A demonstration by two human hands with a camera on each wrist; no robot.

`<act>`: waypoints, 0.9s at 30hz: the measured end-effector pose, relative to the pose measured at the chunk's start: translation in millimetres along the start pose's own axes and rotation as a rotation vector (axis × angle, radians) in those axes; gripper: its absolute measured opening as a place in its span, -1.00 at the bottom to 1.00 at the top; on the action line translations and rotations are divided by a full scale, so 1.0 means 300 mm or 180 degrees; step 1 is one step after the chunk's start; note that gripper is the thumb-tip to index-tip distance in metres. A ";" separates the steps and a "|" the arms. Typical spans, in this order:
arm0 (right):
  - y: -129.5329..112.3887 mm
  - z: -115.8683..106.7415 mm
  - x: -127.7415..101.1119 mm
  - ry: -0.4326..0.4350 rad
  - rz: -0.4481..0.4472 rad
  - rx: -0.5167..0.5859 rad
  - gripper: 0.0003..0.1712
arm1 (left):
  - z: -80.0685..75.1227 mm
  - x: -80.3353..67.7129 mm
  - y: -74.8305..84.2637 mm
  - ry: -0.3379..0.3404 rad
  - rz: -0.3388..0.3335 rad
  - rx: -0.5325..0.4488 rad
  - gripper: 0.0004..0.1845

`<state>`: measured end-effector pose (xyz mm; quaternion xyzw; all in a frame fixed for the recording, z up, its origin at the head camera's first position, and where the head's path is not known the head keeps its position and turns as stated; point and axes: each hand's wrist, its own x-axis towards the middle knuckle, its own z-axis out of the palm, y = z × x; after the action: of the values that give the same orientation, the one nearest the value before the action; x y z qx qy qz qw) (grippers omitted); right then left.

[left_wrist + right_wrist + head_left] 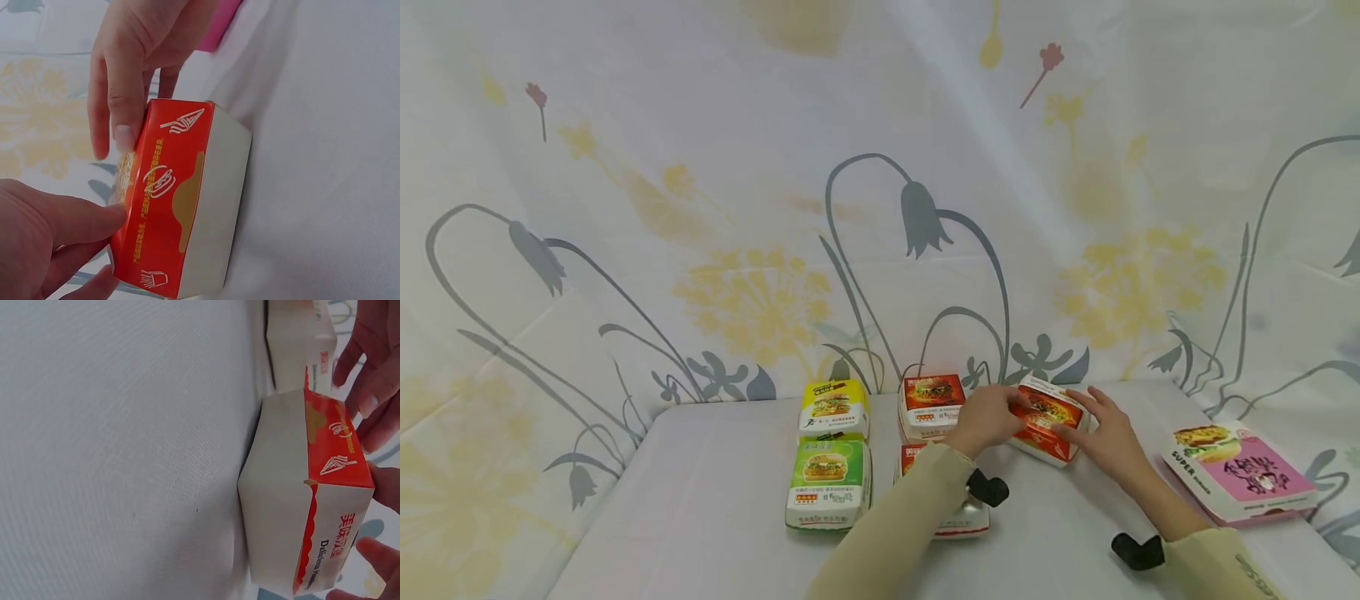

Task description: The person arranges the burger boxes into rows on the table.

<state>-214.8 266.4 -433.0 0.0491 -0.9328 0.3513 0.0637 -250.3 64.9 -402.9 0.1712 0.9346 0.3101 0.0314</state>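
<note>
The red burger box (pixel 1047 418) sits on the desk (pixel 700 483) between both hands, skewed to its neighbours; left hand (pixel 987 419) and right hand (pixel 1105 433) each grasp an opposite side, equally near.

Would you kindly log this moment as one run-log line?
left hand: holds red box | right hand: holds red box | box: on table | pink box: right, untouched
</note>
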 end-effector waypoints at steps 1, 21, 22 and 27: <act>-0.001 0.000 -0.002 -0.0035 0.0001 0.0017 -0.15 | 0.002 -0.001 0.001 0.0002 -0.0020 -0.0022 -0.80; 0.028 0.008 -0.016 0.0308 -0.0090 0.0056 -0.56 | 0.014 0.001 0.015 -0.0001 0.0057 0.0301 -0.65; 0.030 0.010 -0.019 0.0357 -0.0092 0.0028 -0.59 | 0.014 0.001 0.015 -0.0005 0.0060 0.0328 -0.64; 0.037 0.006 -0.027 0.0633 -0.0117 -0.0123 -0.68 | 0.016 0.004 0.013 -0.0042 0.0058 0.0411 -0.57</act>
<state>-208.4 274.1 -442.8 0.0299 -0.9274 0.3352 0.1632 -249.3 71.0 -404.5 0.1834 0.9509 0.2483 0.0236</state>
